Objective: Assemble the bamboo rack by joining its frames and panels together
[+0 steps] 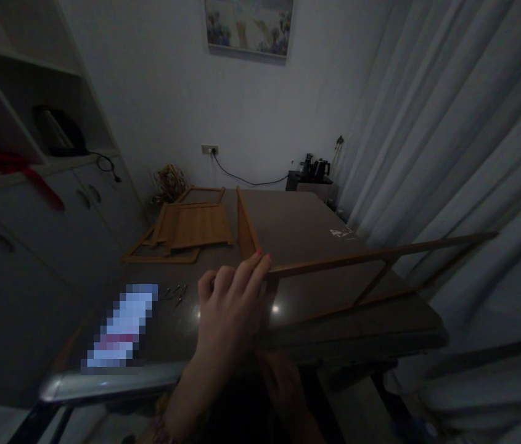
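My left hand (230, 305) is closed around the near corner of a thin wooden frame (371, 256) standing on edge on the dark table (297, 228). One rail runs right, past the table's edge toward the curtain. A second wooden panel (246, 228) runs from that corner toward the back of the table. My right hand (283, 382) is lower, in shadow at the table's front edge beneath the frame corner. Its fingers are too dark to read.
Flat slatted wooden panels (193, 228) lie stacked at the table's back left. A few small screws (174, 293) and a blurred sheet (121, 327) lie at the front left. Cabinets (33, 246) stand on the left, curtains (449, 154) on the right, and a kettle (315, 168) behind.
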